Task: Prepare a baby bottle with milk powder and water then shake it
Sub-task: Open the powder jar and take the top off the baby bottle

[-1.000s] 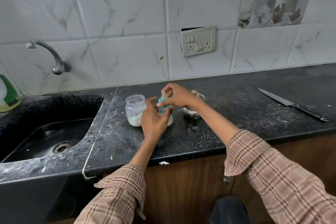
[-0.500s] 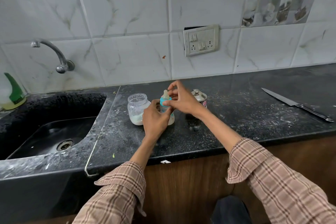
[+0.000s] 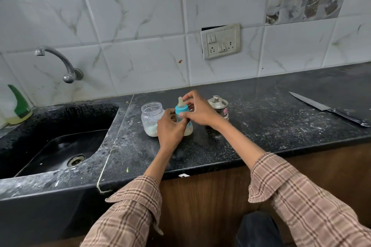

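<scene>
A small baby bottle [image 3: 188, 129] stands upright on the black counter [image 3: 261, 126], with pale milk showing at its base. Its blue collar [image 3: 181, 109] and beige teat sit on top. My left hand [image 3: 169, 129] wraps around the bottle's body from the front and hides most of it. My right hand [image 3: 199, 111] holds the blue collar from the right, fingers curled around it. Just left of the bottle is a clear open jar [image 3: 152, 119] with white milk powder in its bottom.
A small steel lidded container [image 3: 218, 106] stands right behind my right hand. A long knife [image 3: 329, 108] lies at the far right of the counter. The black sink [image 3: 58, 146] with a wall tap [image 3: 58, 62] is to the left, and a green-topped bottle [image 3: 18, 106] at its far corner.
My right hand has come down from the teat onto the blue collar. The left hand has stayed around the bottle. The camera has tilted slightly.
</scene>
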